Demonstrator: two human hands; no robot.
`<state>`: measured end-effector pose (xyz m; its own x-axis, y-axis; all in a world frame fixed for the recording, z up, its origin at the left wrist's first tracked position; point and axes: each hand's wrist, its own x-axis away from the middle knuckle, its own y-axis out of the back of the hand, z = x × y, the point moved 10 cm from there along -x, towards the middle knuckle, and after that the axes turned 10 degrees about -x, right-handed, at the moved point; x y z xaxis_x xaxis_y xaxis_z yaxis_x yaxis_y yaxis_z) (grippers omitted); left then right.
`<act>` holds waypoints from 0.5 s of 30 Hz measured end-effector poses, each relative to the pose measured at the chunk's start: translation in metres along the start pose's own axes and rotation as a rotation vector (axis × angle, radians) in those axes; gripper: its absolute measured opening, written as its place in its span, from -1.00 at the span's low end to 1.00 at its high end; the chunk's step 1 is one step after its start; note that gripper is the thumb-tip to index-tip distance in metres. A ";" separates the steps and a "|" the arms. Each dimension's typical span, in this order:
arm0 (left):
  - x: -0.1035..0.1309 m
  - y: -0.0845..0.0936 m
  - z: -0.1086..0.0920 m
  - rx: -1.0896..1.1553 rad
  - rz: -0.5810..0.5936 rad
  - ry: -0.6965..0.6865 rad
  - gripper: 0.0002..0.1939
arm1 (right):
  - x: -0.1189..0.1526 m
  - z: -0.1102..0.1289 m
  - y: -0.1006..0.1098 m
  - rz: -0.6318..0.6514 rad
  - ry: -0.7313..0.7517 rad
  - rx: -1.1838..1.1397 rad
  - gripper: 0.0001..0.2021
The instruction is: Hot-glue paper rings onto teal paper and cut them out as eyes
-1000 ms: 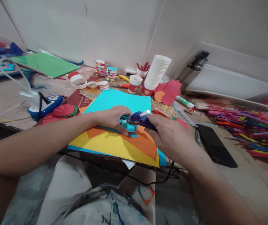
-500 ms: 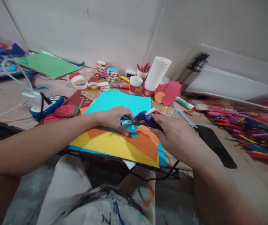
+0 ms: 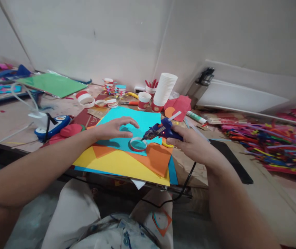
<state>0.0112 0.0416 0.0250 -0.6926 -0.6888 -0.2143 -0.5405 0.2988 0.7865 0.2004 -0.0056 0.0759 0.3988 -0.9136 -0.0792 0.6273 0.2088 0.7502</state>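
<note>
Because the glue gun carries its nozzle at the front, the right hand holds it from the rear, clear of the tip. The right grip is closed around the handle; the exact position of the trigger finger cannot be told. The gun points down and to the left, which brings the nozzle to the right side of the paper ring. Contact between tip and rim cannot be confirmed. A white glue stick projects from the back of the gun, above the hand, where the fingers do not obstruct it.

The left hand is just beside the ring, over the blue sheet. Its grip is apart — thumb and fingers spread, with nothing between them. This spacing probably gives the nozzle room while leaving the ring within reach.

The ring lies flat near the front edge of the blue sheet, its opening upward, so the rim is accessible from above. Below that sheet are an orange sheet and a yellow sheet; the layers likely also shield the worktop from drips. A black cable hangs at the front edge — low, and away from the ring.
</note>
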 end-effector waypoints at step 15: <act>-0.078 0.016 0.078 -0.698 0.158 0.285 -0.41 | -0.011 -0.040 -0.007 0.034 -0.110 -0.531 -0.63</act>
<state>0.0193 0.1513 0.0088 -0.5353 -0.8445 0.0145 0.0475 -0.0130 0.9988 0.2185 0.0168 0.0457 0.3706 -0.9283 0.0299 0.8781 0.3607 0.3145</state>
